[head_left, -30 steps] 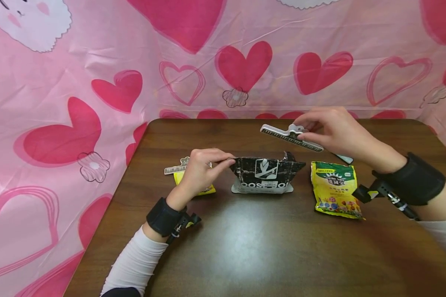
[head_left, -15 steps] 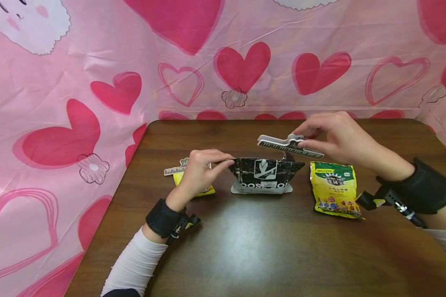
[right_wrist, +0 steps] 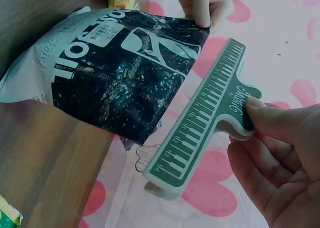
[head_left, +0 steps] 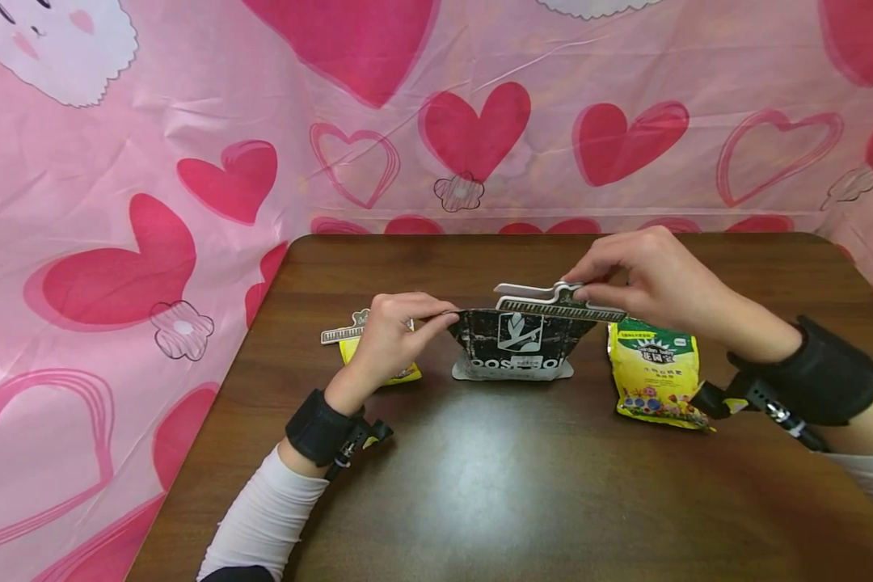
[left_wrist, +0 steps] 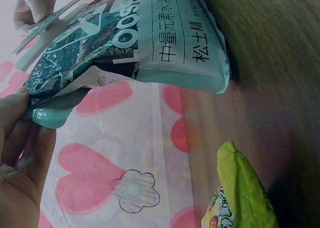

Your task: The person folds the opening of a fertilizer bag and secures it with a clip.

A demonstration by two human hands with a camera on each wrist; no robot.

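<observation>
The left hand (head_left: 403, 330) pinches the upper left corner of a black-and-white plastic bag (head_left: 520, 343), standing toward the far edge of the brown wooden table (head_left: 480, 501). The right hand (head_left: 655, 273), thumb opposing fingers, grips a long black-and-white piano-key-patterned clip (head_left: 556, 309) by its handle, bars parted, at the bag's top edge. A yellow-and-green plastic packet (head_left: 658, 372) lies right of the bag.

A black bag (head_left: 522, 349) with white print and a pale base stands at the head view's centre. By its top edge, slightly right, a piano-key-patterned clip (head_left: 553, 309) hangs nearly level, jaws parted.
</observation>
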